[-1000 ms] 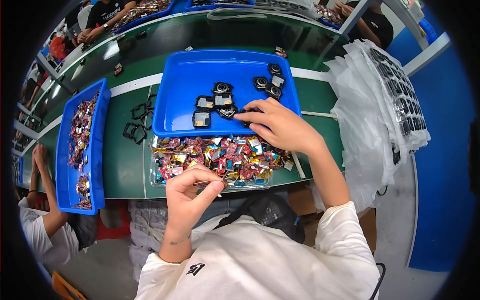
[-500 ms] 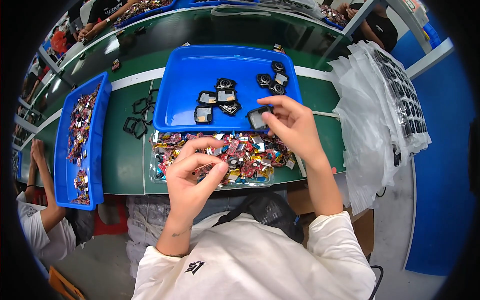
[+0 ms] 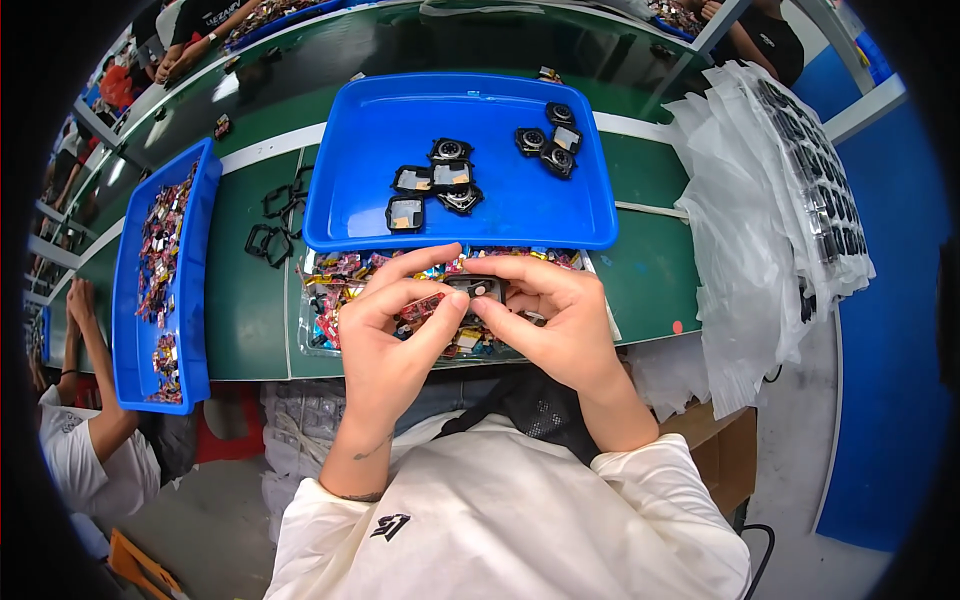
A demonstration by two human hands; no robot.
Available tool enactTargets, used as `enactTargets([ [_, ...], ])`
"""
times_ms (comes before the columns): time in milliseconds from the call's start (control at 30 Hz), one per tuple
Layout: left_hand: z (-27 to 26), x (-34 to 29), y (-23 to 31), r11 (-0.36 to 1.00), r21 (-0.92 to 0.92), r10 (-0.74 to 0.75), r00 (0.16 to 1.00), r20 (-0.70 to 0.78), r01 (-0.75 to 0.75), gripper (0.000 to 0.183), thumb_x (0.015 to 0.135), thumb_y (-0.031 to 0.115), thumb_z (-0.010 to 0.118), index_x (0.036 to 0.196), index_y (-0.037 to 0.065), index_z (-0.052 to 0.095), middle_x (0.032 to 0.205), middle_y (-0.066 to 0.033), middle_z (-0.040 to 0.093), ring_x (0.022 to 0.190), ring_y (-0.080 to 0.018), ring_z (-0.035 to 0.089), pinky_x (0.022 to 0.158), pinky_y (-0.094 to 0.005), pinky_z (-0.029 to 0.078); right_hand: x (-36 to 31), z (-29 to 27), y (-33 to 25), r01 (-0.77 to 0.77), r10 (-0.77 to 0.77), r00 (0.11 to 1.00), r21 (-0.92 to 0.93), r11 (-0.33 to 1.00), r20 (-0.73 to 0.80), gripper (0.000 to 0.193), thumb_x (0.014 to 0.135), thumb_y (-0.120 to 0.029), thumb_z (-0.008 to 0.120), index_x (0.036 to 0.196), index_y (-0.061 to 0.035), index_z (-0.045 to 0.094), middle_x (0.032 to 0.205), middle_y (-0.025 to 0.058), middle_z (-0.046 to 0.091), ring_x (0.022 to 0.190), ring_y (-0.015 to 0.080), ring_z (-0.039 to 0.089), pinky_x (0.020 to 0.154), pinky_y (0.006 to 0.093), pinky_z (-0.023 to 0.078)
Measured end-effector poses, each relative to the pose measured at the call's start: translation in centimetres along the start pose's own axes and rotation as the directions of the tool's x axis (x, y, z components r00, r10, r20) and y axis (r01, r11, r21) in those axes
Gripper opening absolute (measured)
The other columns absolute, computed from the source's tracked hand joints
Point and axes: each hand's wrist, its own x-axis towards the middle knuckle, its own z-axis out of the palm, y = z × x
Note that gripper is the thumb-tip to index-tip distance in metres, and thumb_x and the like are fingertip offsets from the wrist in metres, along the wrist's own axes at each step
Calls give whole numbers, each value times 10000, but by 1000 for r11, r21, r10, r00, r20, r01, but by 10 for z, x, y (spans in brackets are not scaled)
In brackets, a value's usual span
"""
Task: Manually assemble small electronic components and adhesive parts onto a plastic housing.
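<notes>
My right hand pinches a small black watch case between thumb and fingers, above the near edge of the blue tray. My left hand meets it there, thumb and index fingertips pressed together at the case's left side. A small red circuit board shows between that thumb and index finger; its far end is hidden by the fingertips. Below both hands lies a clear tray heaped with red boards, silver pieces and yellow bits. In the blue tray rest several black watch cases.
Black frames lie left of the blue tray. Farther left stands a blue bin of similar small parts, with a co-worker's hands beyond. On the right, white plastic sheets are stacked beside trays of black cases.
My right hand has brought the watch case from over the blue tray down and left to my left hand. My left hand has risen slightly, and the two now meet.
</notes>
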Motion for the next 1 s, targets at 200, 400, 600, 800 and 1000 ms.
enactTargets([
  [200, -1, 1, -1, 998, 57, -12, 1000, 26, 10, 61, 755, 7, 682, 810, -19, 689, 1047, -148, 658, 962, -197, 612, 833, -297, 459, -2, 3, 9, 83, -83, 996, -5, 997, -23, 281, 807, 4, 654, 1087, 19, 633, 951, 117, 684, 706, 108, 668, 577, 215, 521],
  [400, 3, -2, 0, 997, 21, -70, 997, -31, 71, 61, 757, 15, 684, 808, -19, 686, 1014, -137, 669, 930, -196, 628, 818, -303, 471, -4, 7, 3, 92, -95, 994, -52, 994, -50, 235, 833, 26, 623, 1066, 51, 638, 997, 115, 665, 785, 106, 638, 662, 213, 532],
  [600, 10, -6, 3, 998, 64, -6, 998, -67, 10, 47, 784, -7, 663, 821, -33, 676, 1030, -144, 663, 890, -179, 640, 797, -283, 496, 2, 13, 12, 293, -320, 927, -157, 943, -196, 168, 807, 11, 635, 969, 34, 669, 895, 128, 697, 690, 124, 673, 571, 224, 532],
  [800, 1, -14, 3, 971, -214, -129, 986, -103, 105, 89, 800, -41, 662, 883, -71, 649, 996, -152, 642, 809, -134, 639, 712, -231, 525, 4, 6, 11, 95, -66, 978, 142, 985, -197, 183, 781, -1, 674, 963, 13, 672, 890, 74, 688, 753, 86, 642, 645, 205, 520],
  [1000, -8, -22, 0, 870, -410, -266, 960, 81, 276, 95, 796, -39, 674, 885, -57, 647, 864, -99, 658, 753, -110, 633, 671, -218, 535, 0, 9, 8, -2, 27, 983, 136, 991, -184, 125, 733, 6, 682, 852, 1, 645, 851, 56, 679, 733, 85, 632, 630, 223, 504],
])
